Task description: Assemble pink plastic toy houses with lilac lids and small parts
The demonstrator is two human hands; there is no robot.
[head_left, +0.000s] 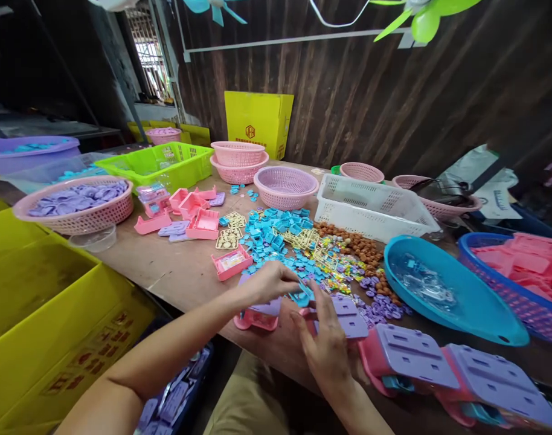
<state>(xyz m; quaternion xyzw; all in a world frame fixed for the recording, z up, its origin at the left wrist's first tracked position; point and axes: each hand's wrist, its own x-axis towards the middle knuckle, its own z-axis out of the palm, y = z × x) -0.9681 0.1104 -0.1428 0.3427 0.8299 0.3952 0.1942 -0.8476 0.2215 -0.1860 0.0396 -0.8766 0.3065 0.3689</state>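
Note:
Over the table's near edge, my left hand (276, 282) is closed in a pinch on a small blue plastic piece (305, 292). My right hand (325, 335) curves around the same piece from the right, its fingertips and thumb against it. Below my left hand sits a pink plastic case with a purple panel (262, 319). Another purple-topped case (351, 317) lies just beyond my right hand, partly covered by it. Loose blue parts (276, 232) are heaped right behind my hands. Left of that heap is an open pink box (232, 262) with small pieces inside.
Purple-topped cases (414, 353) line the near right edge. Brown pieces (357, 244) and purple discs (380, 305) lie behind them. Around stand a blue basin (461, 323), white basket (371, 208), purple basket (285, 193), green crate (189, 175) and yellow carton (44, 326).

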